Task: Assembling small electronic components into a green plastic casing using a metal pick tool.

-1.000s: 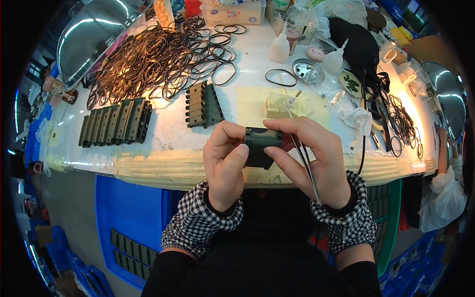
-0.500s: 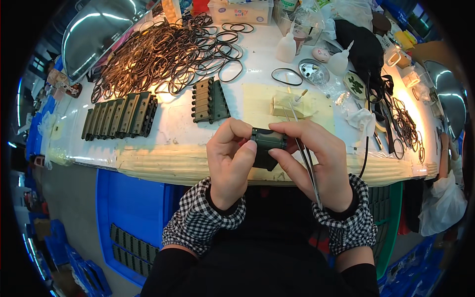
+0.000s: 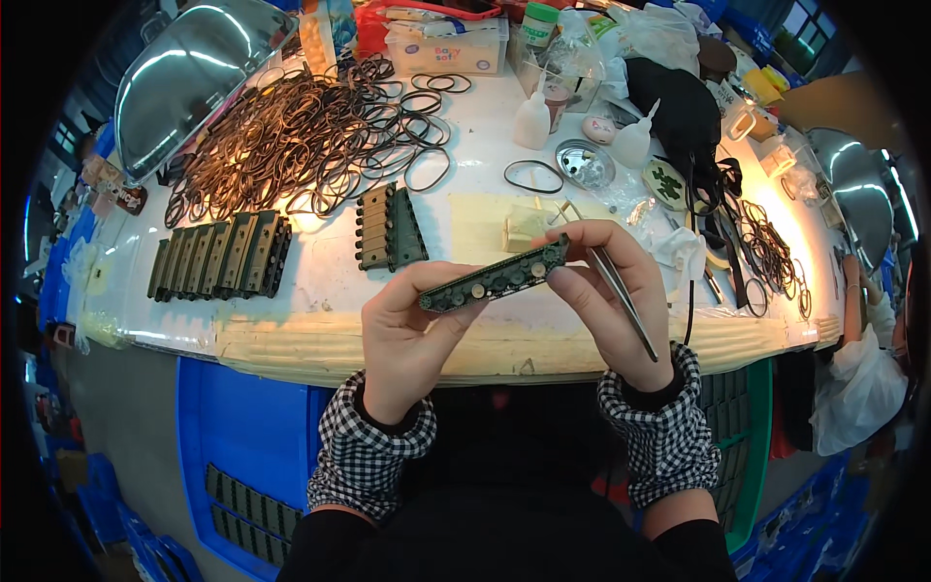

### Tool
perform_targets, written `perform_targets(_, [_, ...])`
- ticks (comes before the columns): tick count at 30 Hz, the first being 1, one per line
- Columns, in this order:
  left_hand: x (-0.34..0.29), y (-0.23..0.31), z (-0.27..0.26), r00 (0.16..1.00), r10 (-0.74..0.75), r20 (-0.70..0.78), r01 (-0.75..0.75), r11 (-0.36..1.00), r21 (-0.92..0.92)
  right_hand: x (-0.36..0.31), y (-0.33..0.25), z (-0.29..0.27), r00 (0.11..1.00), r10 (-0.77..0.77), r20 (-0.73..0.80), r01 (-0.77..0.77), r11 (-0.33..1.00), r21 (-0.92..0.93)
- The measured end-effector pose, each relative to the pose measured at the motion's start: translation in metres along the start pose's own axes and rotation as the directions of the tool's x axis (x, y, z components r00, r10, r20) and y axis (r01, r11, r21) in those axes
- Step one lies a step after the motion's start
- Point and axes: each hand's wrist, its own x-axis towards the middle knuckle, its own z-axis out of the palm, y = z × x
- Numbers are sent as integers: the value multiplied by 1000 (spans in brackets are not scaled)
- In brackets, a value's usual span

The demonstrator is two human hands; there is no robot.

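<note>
A dark green toy tank chassis (image 3: 499, 280) is stretched between my two hands, its side with small round wheels showing and its right end tilted up. My left hand (image 3: 407, 325) pinches the left end with thumb and fingers. At the right end, my right hand (image 3: 616, 296) grips the chassis between thumb and index finger. Metal tweezers (image 3: 624, 303) lie across that same palm, their points toward a pale block (image 3: 527, 229) on the table. Similar green and tan parts stand nearby in a small group (image 3: 388, 231) and a longer row (image 3: 221, 257).
A heap of black rubber bands (image 3: 291, 136) covers the back left. White squeeze bottles (image 3: 533, 119), a round metal dish (image 3: 585, 164) and a black lamp-like bundle (image 3: 669, 102) stand back right. Below the table edge are a blue bin (image 3: 247, 407) and a green bin (image 3: 759, 436) holding dark strips.
The chassis has turned from end-on to lengthwise, so its wheeled side now shows. My left hand has moved left, and the hands are wider apart. The whole view has shifted slightly.
</note>
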Motion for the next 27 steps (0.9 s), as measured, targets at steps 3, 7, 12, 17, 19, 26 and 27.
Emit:
perform_targets(3, [6, 8, -10, 983, 183, -30, -167, 944, 286, 1, 1, 2, 984, -178, -27, 163, 943, -289])
perform_targets(7, [8, 9, -16, 975, 219, -21, -204, 936, 286, 2, -3, 1, 960, -281, -8, 247, 859, -449])
perform_targets(12, [6, 6, -19, 975, 224, -11, -210, 930, 302, 2, -7, 1, 954, -300, 14, 265, 819, -510])
perform_targets(17, [6, 8, -20, 972, 234, 18, -225, 907, 356, 3, -5, 0, 947, -320, 21, 281, 797, -535])
perform_targets(19, [7, 13, -17, 977, 210, -23, -191, 926, 324, 4, -3, 0, 940, -340, 34, 303, 781, -546])
perform_targets(26, [23, 23, -28, 958, 285, 40, -279, 885, 374, 2, 0, 1, 929, -368, 46, 301, 677, -671])
perform_targets(27, [24, 28, -29, 968, 244, 64, -249, 883, 398, 0, -1, 3, 928, -372, 41, 302, 682, -666])
